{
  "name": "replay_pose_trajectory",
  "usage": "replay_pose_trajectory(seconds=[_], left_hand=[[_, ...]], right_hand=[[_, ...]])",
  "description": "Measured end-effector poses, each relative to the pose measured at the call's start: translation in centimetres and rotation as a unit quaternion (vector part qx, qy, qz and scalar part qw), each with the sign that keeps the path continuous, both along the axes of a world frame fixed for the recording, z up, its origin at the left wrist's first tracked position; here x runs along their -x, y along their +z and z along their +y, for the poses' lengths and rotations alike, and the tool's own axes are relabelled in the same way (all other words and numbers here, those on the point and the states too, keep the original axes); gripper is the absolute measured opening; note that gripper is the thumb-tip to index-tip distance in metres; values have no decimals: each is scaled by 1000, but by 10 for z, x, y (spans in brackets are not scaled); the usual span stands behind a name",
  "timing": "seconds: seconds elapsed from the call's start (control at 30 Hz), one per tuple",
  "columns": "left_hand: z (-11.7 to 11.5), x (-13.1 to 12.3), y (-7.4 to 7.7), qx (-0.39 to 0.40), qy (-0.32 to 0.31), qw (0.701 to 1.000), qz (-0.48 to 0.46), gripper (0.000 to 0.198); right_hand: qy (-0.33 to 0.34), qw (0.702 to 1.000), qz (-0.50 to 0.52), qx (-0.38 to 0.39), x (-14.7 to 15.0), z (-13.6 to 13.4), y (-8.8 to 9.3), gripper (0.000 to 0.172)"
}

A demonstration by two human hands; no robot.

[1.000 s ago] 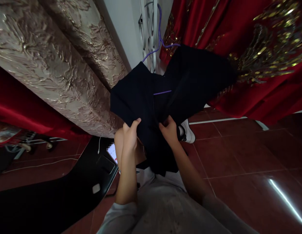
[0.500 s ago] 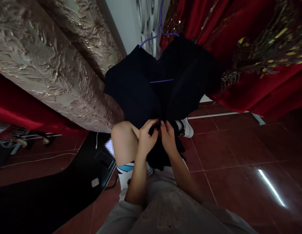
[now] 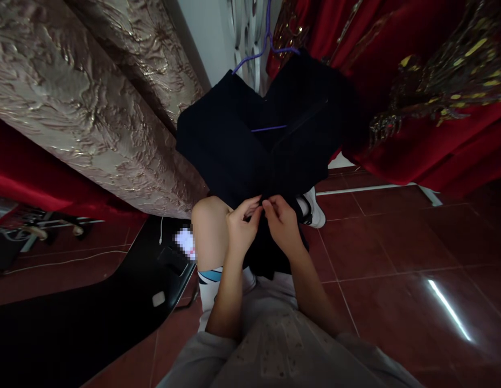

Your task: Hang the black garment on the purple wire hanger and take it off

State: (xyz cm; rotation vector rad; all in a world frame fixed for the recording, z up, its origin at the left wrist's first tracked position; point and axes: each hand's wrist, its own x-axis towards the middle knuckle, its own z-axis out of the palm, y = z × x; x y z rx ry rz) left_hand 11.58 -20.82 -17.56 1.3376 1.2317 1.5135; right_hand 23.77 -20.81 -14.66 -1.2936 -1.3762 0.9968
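A dark navy vest-like garment (image 3: 226, 140) hangs from a purple hanger (image 3: 250, 56) in front of me, its lower part reaching over my lap. My left hand (image 3: 244, 218) pinches the front edge of the garment low on its middle, thumb against the fingers. Right beside it, my right hand (image 3: 279, 215) grips the opposite front edge between thumb and fingers. Both sets of fingertips almost meet where the two front panels come together. Whether a button or other fastener is between them cannot be made out in the dark cloth.
To the left is a black bench-like surface (image 3: 113, 302) with a blurred bright rectangle (image 3: 186, 242) and a small white square (image 3: 158, 299). Textured beige fabric (image 3: 125, 124) hangs at left, red cloth with gold sequins (image 3: 436, 145) at right. Red tiles (image 3: 380, 242) cover the floor.
The front panels have drawn together and overlap more at the middle. My right hand has turned and moved slightly right; both hands stay at the garment's front edges.
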Motion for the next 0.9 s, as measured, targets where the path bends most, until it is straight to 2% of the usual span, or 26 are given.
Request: replay_pose_trajectory(seconds=[0.1, 0.17, 0.23, 0.3, 0.37, 0.43, 0.5, 0.53, 0.6, 0.63, 0.7, 0.77, 0.83, 0.9], left_hand=[[-1, -3, 4, -3, 14, 1000, -14, 16], [1, -8, 6, -16, 29, 999, -30, 9], [6, -13, 4, -30, 45, 998, -37, 5], [15, -20, -2, -42, 60, 997, -13, 6], [25, -26, -11, -48, 65, 996, 30, 7], [34, -30, -21, -51, 57, 995, 68, 7], [39, -30, -24, -55, 33, 994, 93, 8], [40, -28, -21, -58, 12, 993, 102, 8], [41, -20, -5, -67, -33, 991, 112, 6], [42, -15, 10, -74, -52, 989, 113, 9], [48, -2, 47, -100, -61, 988, 105, 23], [60, 8, 91, -150, -32, 984, 96, 32], [76, 13, 130, -241, 7, 959, 146, 36], [90, 12, 156, -301, 27, 928, 216, 24]], right_hand=[[56, 998, 9, 33, -10, 9, 13, 31], [108, 990, 67, 63, -15, 22, 26, 32], [127, 983, 116, 70, -16, 40, 45, 29], [100, 983, 153, 23, -15, 61, 73, 27], [40, 975, 200, -86, -12, 81, 106, 24], [-8, 953, 231, -195, -8, 94, 137, 24], [-20, 947, 218, -234, -4, 99, 157, 26], [-15, 951, 203, -231, -2, 99, 160, 26], [2, 963, 175, -206, 0, 97, 158, 25], [9, 967, 166, -192, 0, 96, 154, 27], [21, 974, 154, -165, -2, 95, 146, 31], [27, 978, 148, -147, -4, 96, 143, 33], [35, 976, 151, -151, -5, 97, 146, 29], [39, 972, 152, -178, -4, 99, 147, 26]])
